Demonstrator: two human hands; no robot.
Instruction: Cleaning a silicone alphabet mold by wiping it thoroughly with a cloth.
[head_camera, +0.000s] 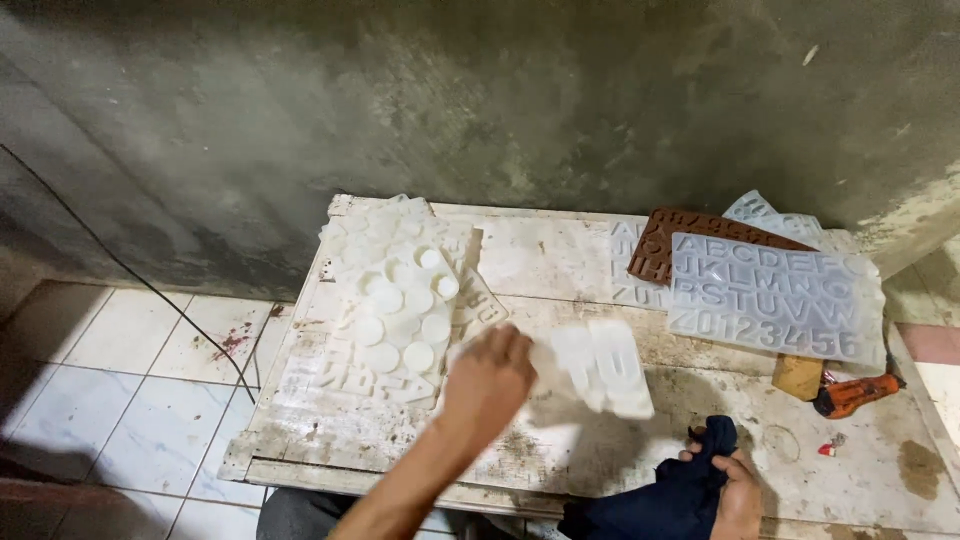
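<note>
Hands at a worn white tabletop (560, 440).
Left hand (487, 383), fingers curled, grips a translucent white silicone mould (600, 365), blurred; right hand (738, 490) clutches a bunched dark blue cloth (670, 500).

You have two hands in view: your left hand (487, 380) at six o'clock, your right hand (738, 490) at five. Count one white mould (600, 365) under the left, one dark blue cloth (680, 495) in the right, one brown letter mould (680, 235) at two o'clock, and one orange tool (850, 395) at four.
</note>
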